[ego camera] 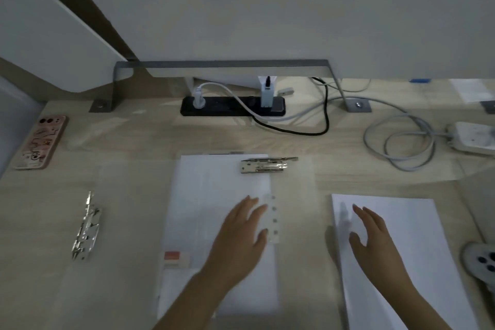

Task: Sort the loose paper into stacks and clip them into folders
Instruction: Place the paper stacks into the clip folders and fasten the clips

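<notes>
A clear plastic folder (pixel 294 195) lies open in the middle of the desk with a white paper stack (pixel 214 195) on it. A metal clip mechanism (pixel 265 165) sits at the stack's far end, and a punched strip (pixel 273 220) runs along its right side. My left hand (pixel 242 233) rests flat on this stack, fingers straight, beside the strip. A second white paper stack (pixel 417 249) lies to the right. My right hand (pixel 375 238) lies over its left part with fingers spread. Another clear folder (pixel 120 222) with a metal clip (pixel 87 228) lies at the left.
A pink phone (pixel 41 142) lies at the far left. A black power strip (pixel 233 106) with plugs sits at the back, with a grey cable coil (pixel 401 142) and a white adapter (pixel 474 138) at the right. A grey perforated object (pixel 480 262) sits at the right edge.
</notes>
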A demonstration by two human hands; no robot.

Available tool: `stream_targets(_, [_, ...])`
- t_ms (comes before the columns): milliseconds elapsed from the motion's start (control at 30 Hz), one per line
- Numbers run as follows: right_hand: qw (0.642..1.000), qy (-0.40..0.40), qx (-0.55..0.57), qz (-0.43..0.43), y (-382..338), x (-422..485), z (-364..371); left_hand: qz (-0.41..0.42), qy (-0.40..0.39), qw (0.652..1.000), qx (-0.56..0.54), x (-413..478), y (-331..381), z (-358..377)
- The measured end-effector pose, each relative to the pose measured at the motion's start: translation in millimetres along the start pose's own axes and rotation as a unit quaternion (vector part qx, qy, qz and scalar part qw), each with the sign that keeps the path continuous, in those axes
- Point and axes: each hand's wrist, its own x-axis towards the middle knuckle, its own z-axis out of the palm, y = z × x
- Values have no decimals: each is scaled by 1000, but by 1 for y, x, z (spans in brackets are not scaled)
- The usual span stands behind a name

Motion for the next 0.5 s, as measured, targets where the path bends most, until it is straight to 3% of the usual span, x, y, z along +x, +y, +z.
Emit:
stream_targets(67, [1000,3,3,23,20,-6,-14,37,-7,996,-80,0,48,20])
stream_targets(167, [999,-5,20,31,37,-10,-27,17,-81,979,-184,-1,96,56])
stream_targets(267, [999,-25,25,32,49,-10,-33,-78,-122,949,-279,2,124,87])
stream_targets(500, [997,-83,7,2,70,-11,-27,-285,-80,869,-396,27,140,118])
